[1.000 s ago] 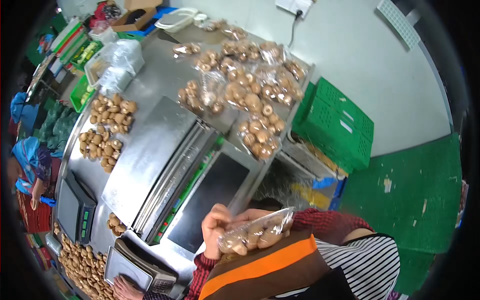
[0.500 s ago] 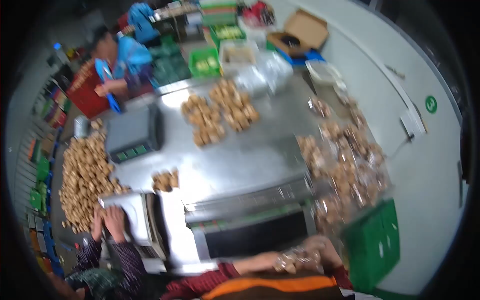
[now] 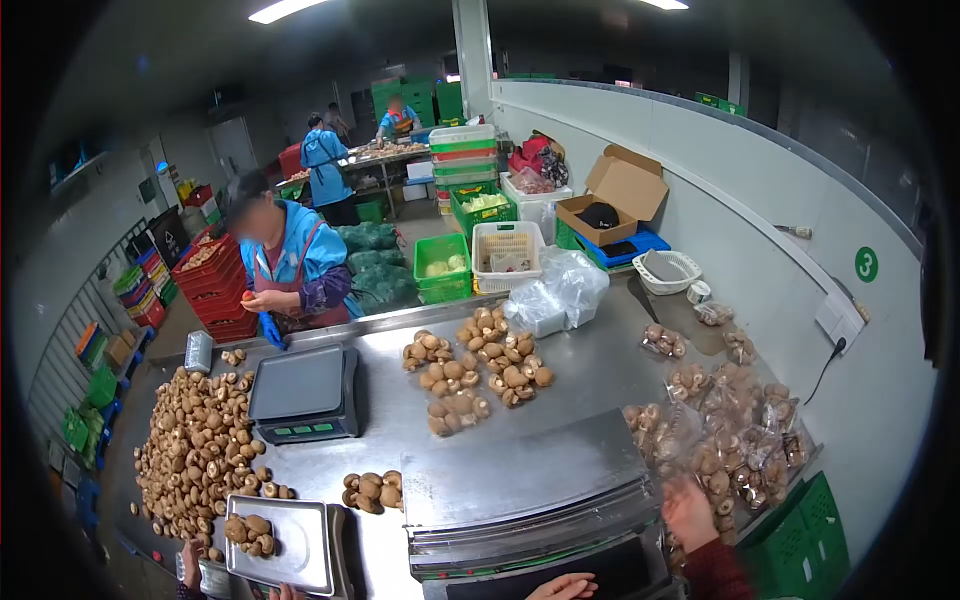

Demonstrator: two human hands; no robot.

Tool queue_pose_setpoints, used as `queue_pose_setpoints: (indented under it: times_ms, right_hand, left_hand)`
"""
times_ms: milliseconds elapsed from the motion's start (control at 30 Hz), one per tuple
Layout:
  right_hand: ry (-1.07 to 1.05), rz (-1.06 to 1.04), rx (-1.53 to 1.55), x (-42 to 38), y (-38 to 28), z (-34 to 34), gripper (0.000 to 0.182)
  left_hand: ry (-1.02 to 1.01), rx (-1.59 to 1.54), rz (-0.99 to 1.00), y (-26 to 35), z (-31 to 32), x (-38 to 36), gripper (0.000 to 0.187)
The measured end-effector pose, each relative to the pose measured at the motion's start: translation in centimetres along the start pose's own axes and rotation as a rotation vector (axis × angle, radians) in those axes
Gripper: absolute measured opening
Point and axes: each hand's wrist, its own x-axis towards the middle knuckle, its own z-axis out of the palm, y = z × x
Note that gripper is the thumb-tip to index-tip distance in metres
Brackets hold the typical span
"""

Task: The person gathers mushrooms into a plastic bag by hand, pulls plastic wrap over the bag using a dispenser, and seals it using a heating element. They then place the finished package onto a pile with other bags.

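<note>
My left hand [image 3: 562, 587] is at the bottom edge, partly cut off, its visible fingers stretched out with nothing in them. Beside the right end of the metal machine [image 3: 530, 475], my right hand [image 3: 690, 512] reaches to the edge of a heap of bagged mushrooms [image 3: 735, 440]. Its fingers look apart, though slightly blurred, and no bag shows in its grasp. More bagged mushrooms [image 3: 458, 412] lie behind the machine, and a small group of mushrooms [image 3: 373, 491] is to its left.
A co-worker's hands [image 3: 190, 562] are near a scale tray [image 3: 290, 545] bearing mushrooms. A dark scale [image 3: 300, 385] and loose mushrooms [image 3: 195, 450] are farther left. Another person [image 3: 290, 255] stands across the table. Green crates [image 3: 800, 535] are at right.
The view has tilted up. The mushroom bag between my hands has left them; my right hand has moved out to the heap. The co-worker's hands have drawn back from the scale tray, where mushrooms now lie.
</note>
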Motion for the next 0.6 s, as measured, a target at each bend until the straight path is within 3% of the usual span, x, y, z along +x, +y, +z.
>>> queue_pose_setpoints:
  times_ms: [133, 200, 333, 467, 600]
  right_hand:
    - [-0.193, -0.102, -0.173, 0.9, 2.6, 4.1, 0.01]
    - [-0.159, -0.11, -0.336, 1.1, 3.2, 7.9, 0.015]
    - [-0.414, -0.204, -0.705, 2.3, 5.0, 15.5, 0.026]
    - [-0.451, -0.214, -0.773, 4.0, 6.8, 21.2, 0.026]
    - [-0.469, -0.202, -0.721, 7.5, 7.3, 26.0, 0.026]
  left_hand:
    - [0.063, 0.038, 0.104, 2.0, -0.1, -0.1, 0.038]
    - [0.167, -0.012, 0.23, 4.2, -0.9, -1.1, 0.03]
    - [0.451, -0.069, 0.424, 7.0, -5.2, -3.0, 0.029]
    - [0.763, -0.148, 0.543, 9.0, -9.7, -4.4, 0.022]
    - [0.813, -0.184, 0.688, 13.3, -14.7, -4.1, 0.018]
